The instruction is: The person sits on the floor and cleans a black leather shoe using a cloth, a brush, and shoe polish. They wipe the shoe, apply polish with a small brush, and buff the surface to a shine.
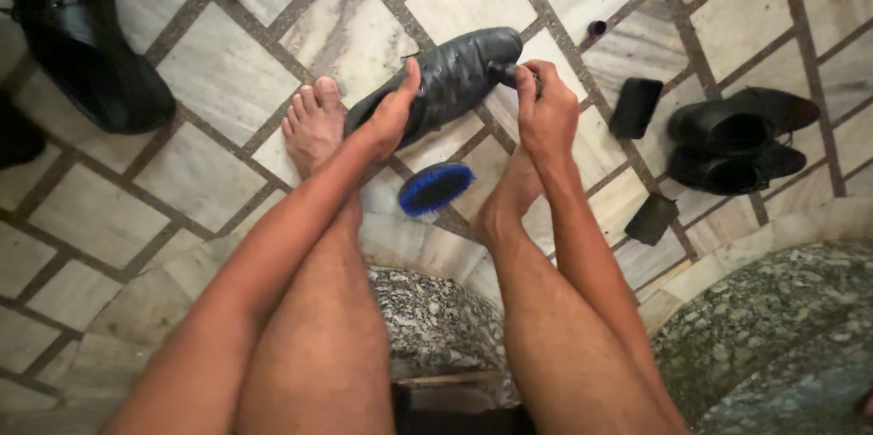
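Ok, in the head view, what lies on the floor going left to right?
Large black shoe → blue brush → black shoe held in the left hand and right hand → flat black case → pair of black shoes.

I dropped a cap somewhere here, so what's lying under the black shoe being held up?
Under the black shoe lie marble floor tiles and, nearer the feet, a blue-bristled brush. No cap shows there. The floor directly behind the shoe and both hands is covered.
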